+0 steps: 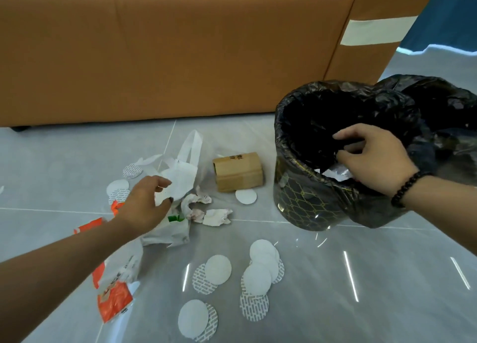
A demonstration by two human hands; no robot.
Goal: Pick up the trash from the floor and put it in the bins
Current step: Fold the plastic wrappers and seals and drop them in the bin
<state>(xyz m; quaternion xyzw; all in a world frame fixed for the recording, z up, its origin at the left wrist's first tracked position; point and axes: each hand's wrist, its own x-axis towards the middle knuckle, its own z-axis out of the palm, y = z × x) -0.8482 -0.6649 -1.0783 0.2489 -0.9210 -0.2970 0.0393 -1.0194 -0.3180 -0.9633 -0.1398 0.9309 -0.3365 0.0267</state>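
Observation:
Trash lies scattered on the grey tiled floor [387, 278]. My left hand [147, 203] reaches down with fingers pinching a white fabric bag [183, 172] in the middle of the pile. Crumpled white paper [214, 215] and a small cardboard box [238, 171] lie beside it. Several white round discs [258, 268] are spread nearer to me. An orange and white wrapper [113, 296] lies under my left forearm. My right hand [371, 154] hovers over the rim of a bin [304, 198] lined with a black bag, fingers apart, white paper [335, 173] just beneath it inside the bin.
A second bin [444, 105] with a black liner stands right behind the first. An orange-brown sofa [167, 51] fills the back, its base close behind the trash. A blue wall [449, 15] shows at the far right.

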